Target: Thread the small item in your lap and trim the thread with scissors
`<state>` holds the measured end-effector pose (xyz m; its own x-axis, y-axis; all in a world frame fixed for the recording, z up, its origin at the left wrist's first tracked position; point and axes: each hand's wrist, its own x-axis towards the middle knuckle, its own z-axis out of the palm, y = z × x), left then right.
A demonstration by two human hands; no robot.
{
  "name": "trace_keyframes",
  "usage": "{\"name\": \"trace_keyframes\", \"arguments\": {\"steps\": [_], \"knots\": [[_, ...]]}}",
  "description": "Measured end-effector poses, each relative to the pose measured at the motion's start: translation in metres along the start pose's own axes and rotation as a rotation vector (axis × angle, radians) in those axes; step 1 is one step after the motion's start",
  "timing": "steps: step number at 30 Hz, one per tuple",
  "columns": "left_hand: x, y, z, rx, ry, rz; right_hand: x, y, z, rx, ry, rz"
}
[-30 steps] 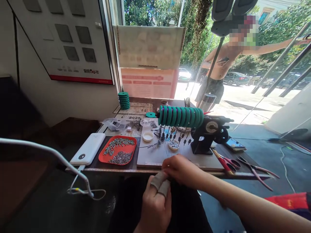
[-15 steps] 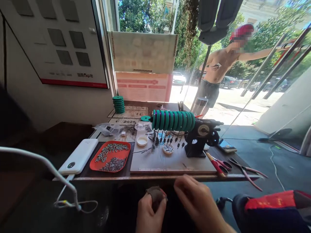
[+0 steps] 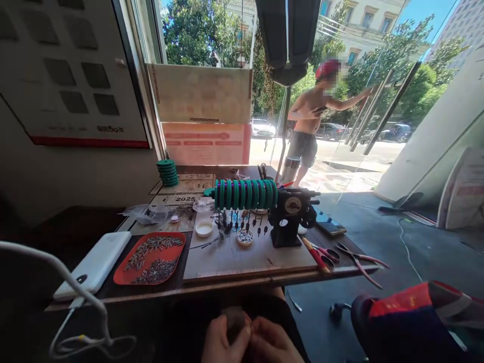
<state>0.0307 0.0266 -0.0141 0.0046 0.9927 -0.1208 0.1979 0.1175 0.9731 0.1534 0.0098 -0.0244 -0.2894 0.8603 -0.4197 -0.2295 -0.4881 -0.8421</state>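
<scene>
My left hand (image 3: pixel 227 340) is closed around a small grey-brown piece (image 3: pixel 234 317), whose kind I cannot make out, low in front of my lap. Close against it, my right hand (image 3: pixel 273 340) has its fingers pinched together, and what they hold, if anything, is hidden. Beyond the hands, on the table, a black hand-cranked machine (image 3: pixel 289 222) carries a row of green spools (image 3: pixel 245 194) on its shaft. Several dark small pieces on thin lines hang below the spools. A round white dish of small silvery beads (image 3: pixel 245 237) sits under them on the board (image 3: pixel 242 264).
An orange tray (image 3: pixel 118 275) of small metal parts and a white power bank (image 3: pixel 96 259) stand left. Scissors (image 3: pixel 327 253) and pliers (image 3: pixel 359 259) lie right. Green spools (image 3: pixel 167 173) are stacked at the back. A person (image 3: pixel 307 118) stands outside by the glass door.
My right hand has moved left and down to meet my left hand. The view has turned right. The person outside has moved relative to the door handles.
</scene>
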Motion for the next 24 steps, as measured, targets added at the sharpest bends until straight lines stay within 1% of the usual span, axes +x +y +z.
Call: {"name": "trace_keyframes", "arguments": {"steps": [1,2,3,4,5,6,7,8,11,13,15,20,24], "knots": [[-0.002,0.005,0.0,-0.088,-0.061,-0.08,-0.002,0.004,-0.004,-0.072,0.052,-0.035],[-0.003,0.01,0.0,-0.243,-0.118,-0.172,-0.004,0.008,-0.008,-0.187,0.116,-0.117],[-0.005,0.015,0.001,-0.379,-0.194,-0.288,-0.004,0.013,-0.013,-0.341,0.188,-0.234],[-0.006,0.02,0.002,-0.521,-0.233,-0.414,-0.004,0.017,-0.019,-0.51,0.262,-0.374],[-0.007,0.024,0.003,-0.625,-0.249,-0.526,-0.002,0.022,-0.024,-0.668,0.326,-0.518],[-0.008,0.026,0.005,-0.68,-0.267,-0.604,0.0,0.026,-0.029,-0.793,0.374,-0.645],[-0.008,0.028,0.006,-0.714,-0.277,-0.657,0.003,0.029,-0.033,-0.869,0.403,-0.734],[-0.008,0.029,0.008,-0.723,-0.292,-0.684,0.005,0.032,-0.036,-0.89,0.416,-0.783],[-0.007,0.027,0.01,-0.722,-0.344,-0.693,0.008,0.035,-0.042,-1.019,0.434,-0.928],[-0.006,0.027,0.01,-0.701,-0.36,-0.681,0.005,0.036,-0.043,-1.076,0.445,-0.968],[-0.004,0.027,0.01,-0.667,-0.371,-0.667,0.001,0.036,-0.045,-1.101,0.465,-0.957],[-0.001,0.026,0.014,-0.594,-0.395,-0.648,-0.009,0.037,-0.048,-1.107,0.522,-0.805],[0.003,0.02,0.02,-0.576,-0.416,-0.665,-0.013,0.036,-0.048,-1.119,0.488,-0.667]]}}
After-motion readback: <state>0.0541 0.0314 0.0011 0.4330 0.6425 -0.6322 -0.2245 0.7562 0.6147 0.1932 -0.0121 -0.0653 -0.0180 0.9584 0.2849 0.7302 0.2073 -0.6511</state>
